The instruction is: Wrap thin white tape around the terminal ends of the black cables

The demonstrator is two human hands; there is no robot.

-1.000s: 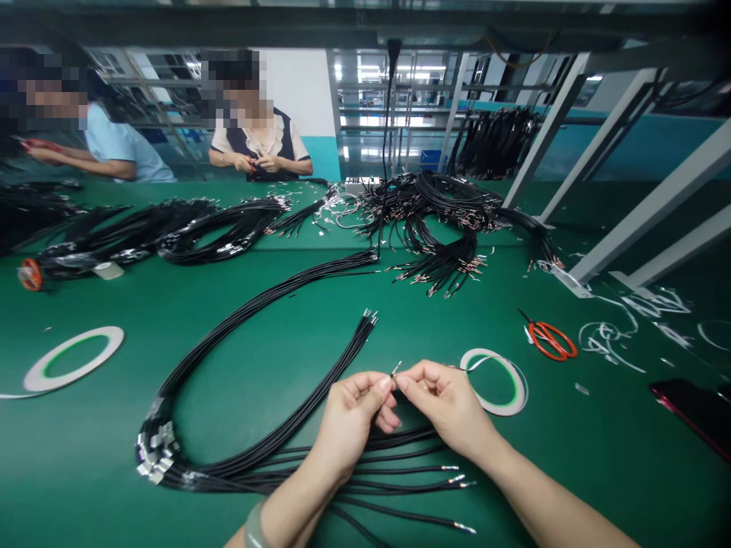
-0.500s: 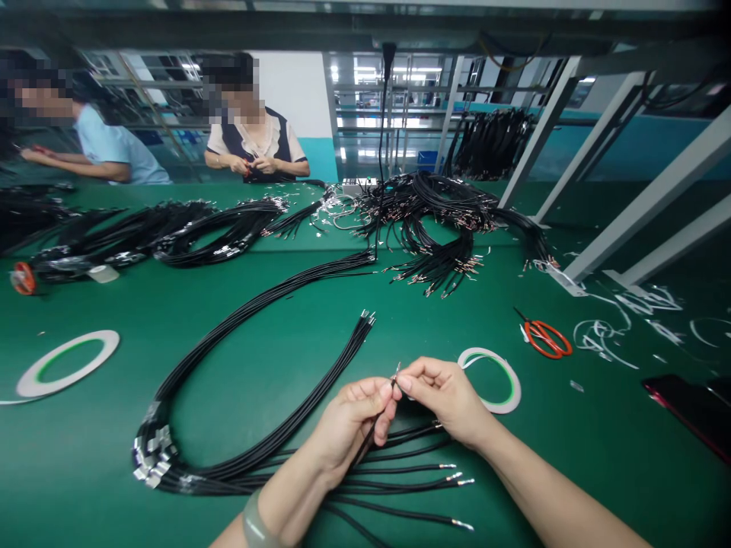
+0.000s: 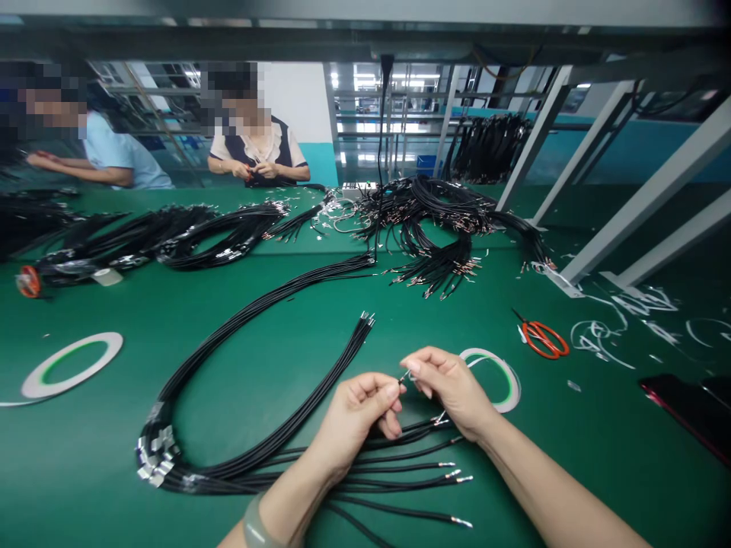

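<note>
My left hand (image 3: 365,407) pinches a black cable close to its bare metal end (image 3: 405,376). The thumb and fingertips of my right hand (image 3: 448,384) are closed on that metal tip, just right of my left fingers. Most of the held cable is hidden behind my left hand. Below my hands, several loose black cables (image 3: 400,481) fan out with stripped ends pointing right. They belong to a curved bundle of black cables (image 3: 228,323), wrapped with clear tape and carrying silver tabs (image 3: 155,457) at its left bend.
A roll of white tape (image 3: 511,380) lies beside my right hand, another roll of tape (image 3: 34,384) at left. Orange-handled scissors (image 3: 545,340) and a dark phone (image 3: 685,411) are at right. Cable coils (image 3: 228,236) line the back, where two co-workers (image 3: 260,148) work. Metal posts (image 3: 645,198) stand right.
My right fingers have shifted up and slightly right onto the metal tip, which now leans right. My left hand keeps its pinch on the cable.
</note>
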